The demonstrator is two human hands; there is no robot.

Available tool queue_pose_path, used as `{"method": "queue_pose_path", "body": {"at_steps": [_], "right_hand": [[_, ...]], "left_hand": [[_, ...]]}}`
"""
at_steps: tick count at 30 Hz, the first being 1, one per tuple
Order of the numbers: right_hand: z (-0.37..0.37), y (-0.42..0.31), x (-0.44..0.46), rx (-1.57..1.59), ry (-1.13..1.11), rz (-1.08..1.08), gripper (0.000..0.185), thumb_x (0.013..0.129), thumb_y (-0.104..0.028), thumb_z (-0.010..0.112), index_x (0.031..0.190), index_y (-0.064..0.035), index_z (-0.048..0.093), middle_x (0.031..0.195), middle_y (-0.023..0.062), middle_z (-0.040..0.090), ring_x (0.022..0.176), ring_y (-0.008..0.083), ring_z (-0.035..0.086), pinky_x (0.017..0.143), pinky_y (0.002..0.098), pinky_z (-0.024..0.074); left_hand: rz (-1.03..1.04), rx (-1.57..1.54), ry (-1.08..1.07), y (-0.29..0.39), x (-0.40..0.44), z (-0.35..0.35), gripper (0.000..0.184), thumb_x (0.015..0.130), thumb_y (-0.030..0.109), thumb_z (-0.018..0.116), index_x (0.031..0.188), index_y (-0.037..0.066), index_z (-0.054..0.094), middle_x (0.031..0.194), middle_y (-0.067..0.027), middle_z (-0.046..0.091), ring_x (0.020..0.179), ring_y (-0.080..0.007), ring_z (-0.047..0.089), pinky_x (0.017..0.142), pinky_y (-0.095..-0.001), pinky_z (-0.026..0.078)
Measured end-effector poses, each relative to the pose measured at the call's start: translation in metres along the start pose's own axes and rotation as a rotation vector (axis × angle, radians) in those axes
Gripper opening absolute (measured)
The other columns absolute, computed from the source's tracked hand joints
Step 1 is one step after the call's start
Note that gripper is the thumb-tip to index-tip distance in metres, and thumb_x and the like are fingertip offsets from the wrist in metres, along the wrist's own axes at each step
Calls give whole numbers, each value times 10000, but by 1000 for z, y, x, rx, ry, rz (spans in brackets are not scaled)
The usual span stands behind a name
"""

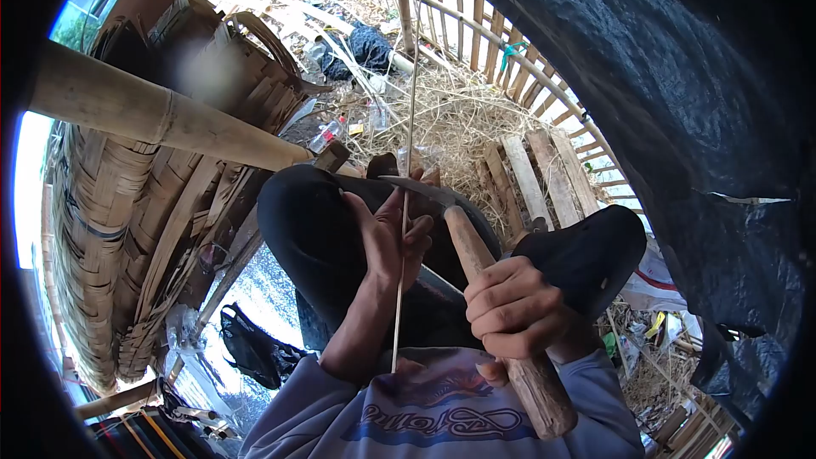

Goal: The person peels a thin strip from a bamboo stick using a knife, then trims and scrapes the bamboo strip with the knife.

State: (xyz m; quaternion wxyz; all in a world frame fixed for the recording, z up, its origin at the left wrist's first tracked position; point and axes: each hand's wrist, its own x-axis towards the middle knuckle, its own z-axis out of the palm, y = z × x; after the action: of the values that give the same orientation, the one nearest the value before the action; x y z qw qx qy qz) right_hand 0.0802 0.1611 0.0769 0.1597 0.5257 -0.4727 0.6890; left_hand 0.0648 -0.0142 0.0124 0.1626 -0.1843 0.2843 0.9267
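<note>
At nine o'clock in the view stand woven bamboo rolls point(110, 229), and a thick bamboo pole point(212, 138) slants in front of them from ten o'clock toward the middle. A crumpled black plastic bag point(255, 357) lies at about eight o'clock.

Next comes the left hand point(393, 234), beside a bent knee in black trousers point(297, 217). Its thumb stands out toward eleven o'clock, while its fingers are curled about a thin strip point(399, 306). From that grasp the strip runs up to twelve o'clock, past the knees, and down to six o'clock, ending over the front of the patterned sweatshirt point(442, 425).

A knife point(469, 242) crosses the strip at the left hand's twelve to one o'clock; whether its edge bites in, I cannot tell. The right hand point(517, 310) is clenched round the knife's long wooden handle, with the blade pointing to ten o'clock and the butt to five. The strip lies toward the right hand's nine o'clock, apart from it.

Rightward, planks point(548, 174) rest at one o'clock amid straw point(459, 110); a dark tarp point(680, 119) hangs from one to four o'clock.
</note>
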Motion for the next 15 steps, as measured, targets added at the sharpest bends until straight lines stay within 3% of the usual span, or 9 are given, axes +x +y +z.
{"method": "queue_pose_path", "body": {"at_steps": [5,12,15], "right_hand": [[-3,-3,0,-38,28,33,220,764,-152,668,674,-60,489,582,35,531,487,172,550,495,307,503],[2,0,1,-113,-46,-11,209,762,-133,672,662,-67,501,593,21,521,501,162,551,504,299,494],[-2,5,-1,-198,-45,-10,215,760,-142,671,675,-66,490,593,27,531,493,166,547,498,305,492]], "left_hand": [[-25,57,29,-2,-3,-1,986,788,809,146,1349,38,398,1274,-25,529,475,-56,261,383,-175,210],[33,123,30,3,-8,15,952,819,783,154,1326,20,415,1263,-75,521,471,-50,268,383,-179,207],[35,295,44,-3,-15,18,947,824,778,153,1339,25,404,1298,-71,490,474,-45,273,384,-175,206]]}}
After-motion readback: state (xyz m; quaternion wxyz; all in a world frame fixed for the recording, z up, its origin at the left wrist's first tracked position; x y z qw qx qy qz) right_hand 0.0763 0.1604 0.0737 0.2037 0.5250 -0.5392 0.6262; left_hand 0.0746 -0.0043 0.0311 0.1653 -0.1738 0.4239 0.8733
